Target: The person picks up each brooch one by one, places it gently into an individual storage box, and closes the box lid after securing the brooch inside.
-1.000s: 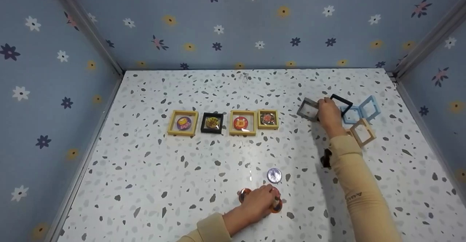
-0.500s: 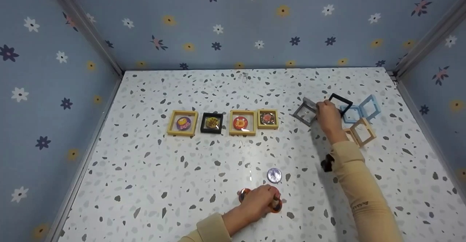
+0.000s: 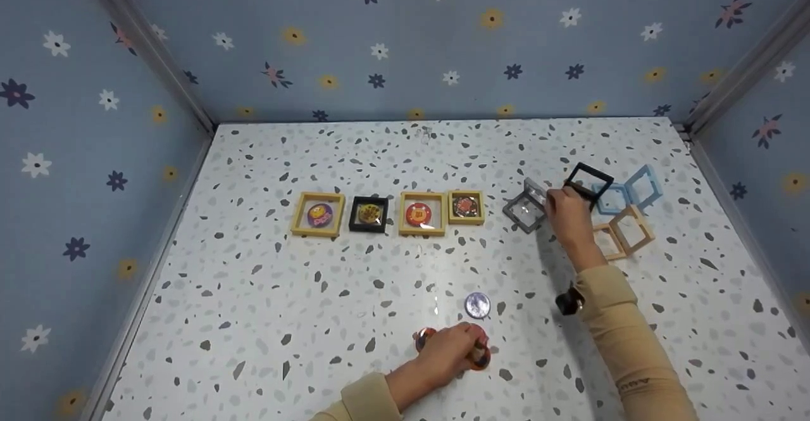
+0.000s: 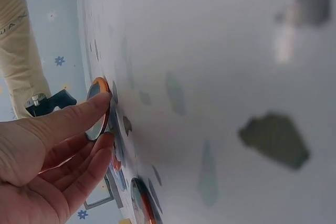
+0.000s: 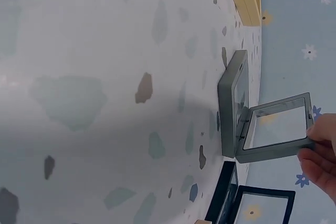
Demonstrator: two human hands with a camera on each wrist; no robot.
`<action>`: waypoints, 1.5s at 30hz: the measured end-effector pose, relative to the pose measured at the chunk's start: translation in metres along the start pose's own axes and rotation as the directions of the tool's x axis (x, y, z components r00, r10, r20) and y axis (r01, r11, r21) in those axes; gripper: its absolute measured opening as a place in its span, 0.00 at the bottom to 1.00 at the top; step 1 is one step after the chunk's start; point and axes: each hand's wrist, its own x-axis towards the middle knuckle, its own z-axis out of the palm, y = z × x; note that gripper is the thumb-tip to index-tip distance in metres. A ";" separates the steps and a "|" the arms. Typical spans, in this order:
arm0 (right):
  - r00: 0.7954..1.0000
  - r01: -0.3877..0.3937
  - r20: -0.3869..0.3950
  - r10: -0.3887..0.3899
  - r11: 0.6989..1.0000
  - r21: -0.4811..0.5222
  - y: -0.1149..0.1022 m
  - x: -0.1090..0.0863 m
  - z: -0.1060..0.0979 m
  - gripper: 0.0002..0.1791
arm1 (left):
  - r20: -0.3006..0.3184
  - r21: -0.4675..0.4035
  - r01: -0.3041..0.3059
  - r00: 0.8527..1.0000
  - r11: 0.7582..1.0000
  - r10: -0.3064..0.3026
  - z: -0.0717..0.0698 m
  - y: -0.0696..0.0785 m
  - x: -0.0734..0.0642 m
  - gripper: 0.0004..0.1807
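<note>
My left hand (image 3: pixel 446 352) is low in the middle of the head view. Its thumb and fingers pinch an orange-rimmed round badge (image 4: pixel 100 83), tilted up on edge in the left wrist view. Close by lie another round badge (image 3: pixel 424 339) and a purple disc (image 3: pixel 478 306). Farther right, my right hand (image 3: pixel 569 221) pinches the raised lid of a grey hinged display frame (image 3: pixel 525 212). The right wrist view shows thumb and fingers at the corner of that lid (image 5: pixel 275 153), standing up from its base (image 5: pixel 231 103). Part of the lid is covered by the hand in the head view.
Right of the grey frame stand open black (image 3: pixel 591 180), light blue (image 3: pixel 644 187) and beige (image 3: pixel 631 231) frames. Left lies a row of yellow (image 3: pixel 318 232) and black (image 3: pixel 352 215) frames, each with a badge. A patterned wall (image 3: pixel 430 60) borders the speckled table (image 3: pixel 285 320).
The grey frame has turned and slid a little left and toward me, with my right hand on its lid. My left hand has hardly moved.
</note>
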 end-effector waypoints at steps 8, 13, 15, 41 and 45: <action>0.998 0.045 -0.041 -0.044 0.999 0.019 -0.006 -0.013 -0.005 0.07 | 0.045 -0.101 0.056 0.998 0.993 -0.052 -0.003 0.000 0.006 0.13; 0.998 0.048 -0.029 -0.047 0.998 0.032 -0.010 -0.022 -0.007 0.08 | 0.037 -0.175 0.058 0.998 0.983 -0.052 -0.003 0.000 0.007 0.11; 0.999 0.044 -0.026 -0.042 0.998 0.042 -0.011 -0.025 -0.007 0.08 | 0.034 -0.204 0.059 0.998 0.977 -0.053 -0.003 0.000 0.007 0.11; 0.997 0.031 -0.076 -0.022 0.993 0.114 -0.036 -0.068 -0.012 0.08 | -0.054 -0.393 0.114 0.988 0.912 -0.146 -0.018 -0.006 0.005 0.04; 0.998 0.020 -0.061 -0.012 0.991 0.132 -0.042 -0.073 -0.012 0.08 | -0.090 -0.424 0.096 0.985 0.900 -0.148 -0.022 -0.009 0.008 0.03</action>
